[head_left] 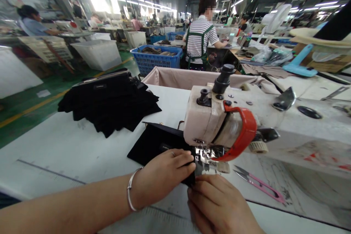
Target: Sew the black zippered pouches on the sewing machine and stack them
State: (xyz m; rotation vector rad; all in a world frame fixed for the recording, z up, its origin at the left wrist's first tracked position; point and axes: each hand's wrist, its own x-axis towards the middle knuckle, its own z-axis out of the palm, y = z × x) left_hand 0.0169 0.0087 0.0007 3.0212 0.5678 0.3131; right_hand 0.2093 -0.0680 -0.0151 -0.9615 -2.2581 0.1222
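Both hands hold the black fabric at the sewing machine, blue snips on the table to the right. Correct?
The snips are pink, not blue; the head view shows it. The rest stands: left hand and right hand hold the black fabric at the sewing machine, snips on the table to the right.

A sewing machine (219, 120) stands on the counter (68, 150), a fabric stack (109, 102) to its left, thread snips (260, 182) lying to its right.
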